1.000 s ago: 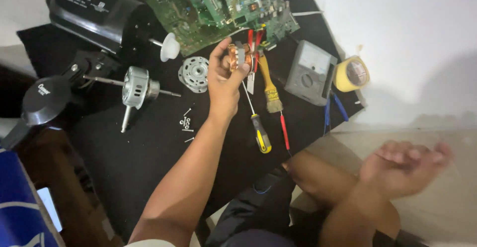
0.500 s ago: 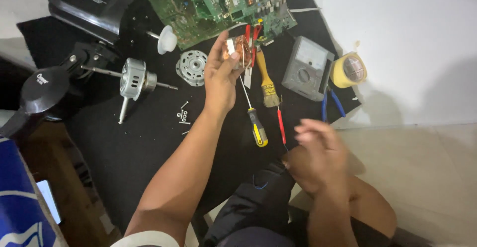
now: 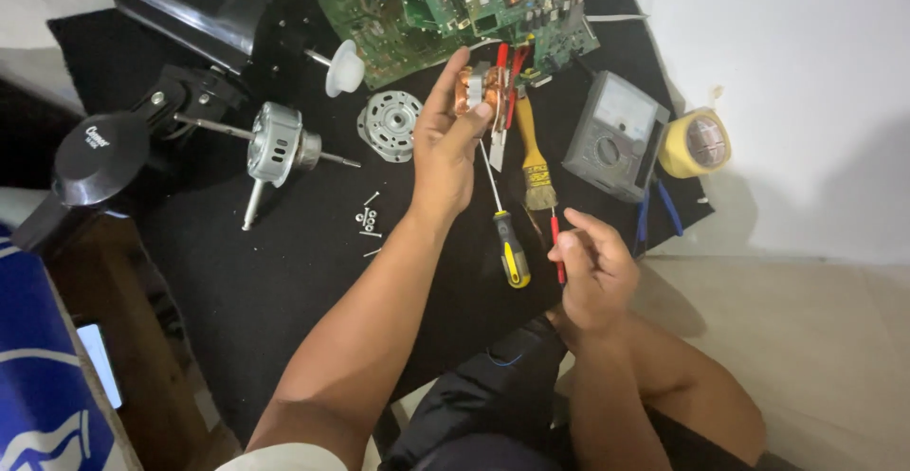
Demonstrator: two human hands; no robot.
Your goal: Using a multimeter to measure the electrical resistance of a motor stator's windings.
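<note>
Mat (image 3: 237,319) lies on floor, all parts on it. Circuit boards (image 3: 445,7) at far edge. Fan housing (image 3: 218,7) at far left, motor with shaft (image 3: 275,149) just before it. Round end cover (image 3: 390,125) right of motor, screws (image 3: 368,217) before it. Left hand (image 3: 453,144) holds coil part (image 3: 474,87) above mat centre. Screwdriver (image 3: 502,225) and brush (image 3: 534,163) lie side by side right of left hand. Right hand (image 3: 592,267) near screwdriver handle. Meter (image 3: 614,139) right of brush, tape roll (image 3: 697,142) beyond meter, off mat.

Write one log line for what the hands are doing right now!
left hand: holds copper-wound coil | right hand: fingers by red probe | screwdriver: lies between hands on black mat
</note>
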